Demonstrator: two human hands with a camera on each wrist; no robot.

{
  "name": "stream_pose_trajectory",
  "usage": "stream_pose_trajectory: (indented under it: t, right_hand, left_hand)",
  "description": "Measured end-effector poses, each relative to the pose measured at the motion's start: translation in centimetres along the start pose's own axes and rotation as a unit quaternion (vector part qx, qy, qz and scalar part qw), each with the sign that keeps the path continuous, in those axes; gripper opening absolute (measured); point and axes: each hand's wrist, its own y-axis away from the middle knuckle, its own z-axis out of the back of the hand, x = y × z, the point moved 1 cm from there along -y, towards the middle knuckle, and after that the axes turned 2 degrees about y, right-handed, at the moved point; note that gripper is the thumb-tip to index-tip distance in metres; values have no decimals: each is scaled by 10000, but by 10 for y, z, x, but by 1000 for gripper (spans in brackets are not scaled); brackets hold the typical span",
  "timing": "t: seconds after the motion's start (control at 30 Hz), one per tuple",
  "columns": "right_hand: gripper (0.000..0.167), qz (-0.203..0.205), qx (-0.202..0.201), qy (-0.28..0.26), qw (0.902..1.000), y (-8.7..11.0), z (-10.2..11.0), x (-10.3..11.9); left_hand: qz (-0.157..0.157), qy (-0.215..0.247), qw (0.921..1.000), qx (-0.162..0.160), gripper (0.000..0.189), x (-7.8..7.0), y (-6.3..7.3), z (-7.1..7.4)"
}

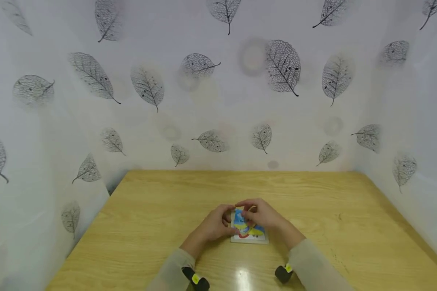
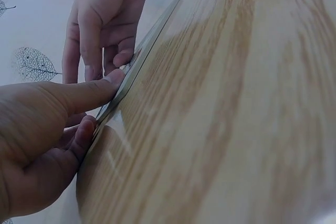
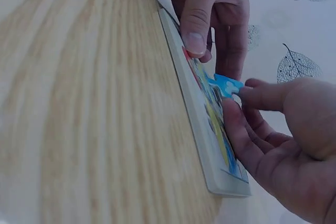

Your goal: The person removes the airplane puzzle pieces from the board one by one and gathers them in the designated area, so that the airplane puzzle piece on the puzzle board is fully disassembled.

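A jigsaw puzzle board (image 1: 249,241) with a pale frame and a blue, yellow and red picture lies flat on the table. My left hand (image 1: 215,223) holds it at its left side; the thumb (image 3: 195,45) presses on the picture near the red part, and the other fingers curl by the edge. My right hand (image 1: 266,216) is over the board's right part. Between thumb and fingertips it pinches a blue puzzle piece (image 3: 227,85), tilted up from the picture. In the left wrist view the board (image 2: 142,66) shows edge-on, its picture mostly hidden.
The wooden table (image 1: 160,194) runs back to a pale wall covering (image 1: 233,105) printed with leaves, which also stands at both sides. Black straps with yellow marks (image 1: 196,279) sit at the wrists, near the table's front.
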Motion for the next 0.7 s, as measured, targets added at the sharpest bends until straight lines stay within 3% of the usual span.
stream_pose_trajectory:
  t: [0.13,0.33,0.7]
  right_hand:
    - [31,7,193,43,9998,2,4,-1]
    - [26,90,125,43,9999,7,7,-5]
    - [29,-303,-373,-1129,9924,24,16,-22]
  left_hand:
    - [69,-48,10000,-15,72,2,-1,0]
    - [83,-21,10000,-30,71,1,-2,1]
    - [-13,71,10000,5,70,0,2,1]
